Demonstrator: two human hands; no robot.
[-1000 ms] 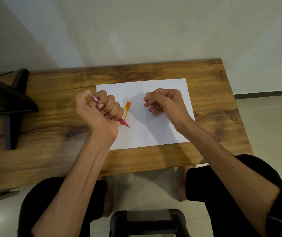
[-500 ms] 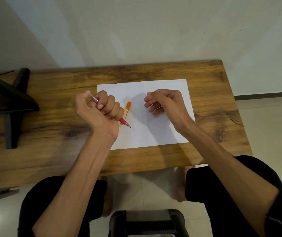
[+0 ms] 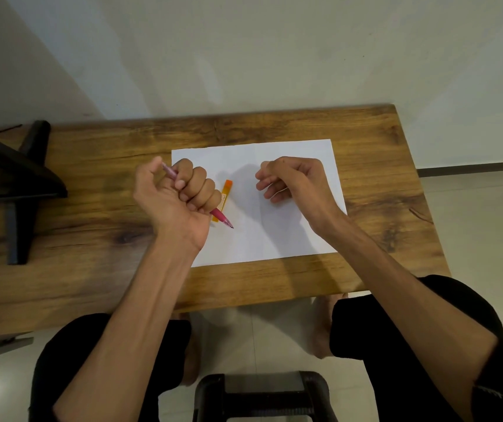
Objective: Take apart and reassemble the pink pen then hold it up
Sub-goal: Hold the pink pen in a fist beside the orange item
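My left hand (image 3: 177, 196) grips the pink pen (image 3: 221, 218) in a fist above the left part of the white paper (image 3: 274, 239). The pen's tip sticks out below the fist toward the lower right, and its rear end shows between thumb and forefinger. My fingers hide the middle of the barrel. My right hand (image 3: 293, 181) hovers over the right half of the paper with its fingers loosely curled and nothing visible in them.
An orange pen (image 3: 226, 193) lies on the paper just right of my left fist. The paper rests on a wooden table (image 3: 92, 269). A black stand (image 3: 22, 184) sits at the table's left end. A black stool (image 3: 262, 397) is between my knees.
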